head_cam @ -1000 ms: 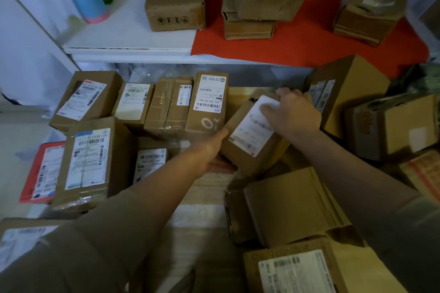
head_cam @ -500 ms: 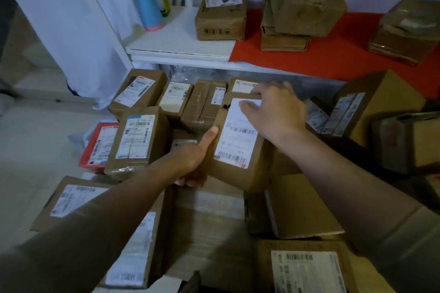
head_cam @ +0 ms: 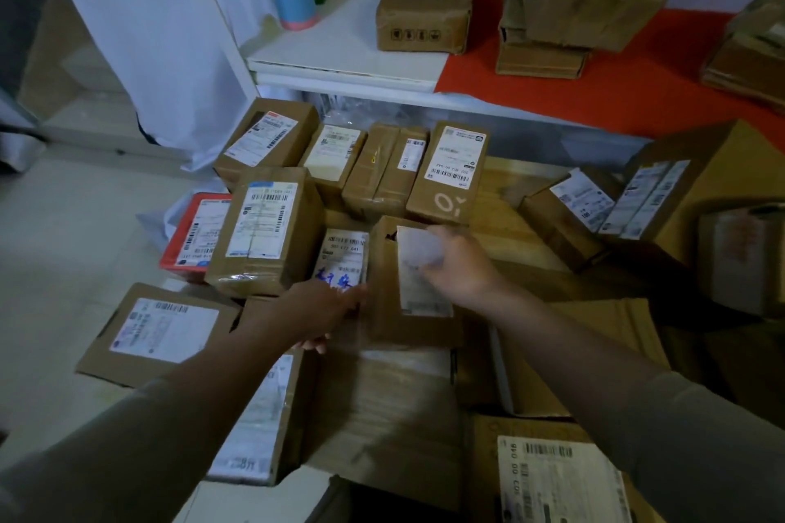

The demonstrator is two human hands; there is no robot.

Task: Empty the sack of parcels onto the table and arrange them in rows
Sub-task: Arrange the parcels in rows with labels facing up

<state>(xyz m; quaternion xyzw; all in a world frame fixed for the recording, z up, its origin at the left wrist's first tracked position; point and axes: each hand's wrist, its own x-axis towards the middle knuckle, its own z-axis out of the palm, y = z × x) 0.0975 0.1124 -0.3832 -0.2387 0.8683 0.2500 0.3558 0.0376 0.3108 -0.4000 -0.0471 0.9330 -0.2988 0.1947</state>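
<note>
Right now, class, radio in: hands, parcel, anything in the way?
Both hands on brown parcel: left hand at its near-left edge, right hand on its label. Parcel sits beside small labelled box, below the O-marked box. Way clear.

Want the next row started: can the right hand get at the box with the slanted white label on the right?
Probably yes: the box lies beside the right hand, its label side uncovered, nothing between them.

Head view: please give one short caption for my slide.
Both hands, left and right, set a brown parcel into the second row on the table.
</note>
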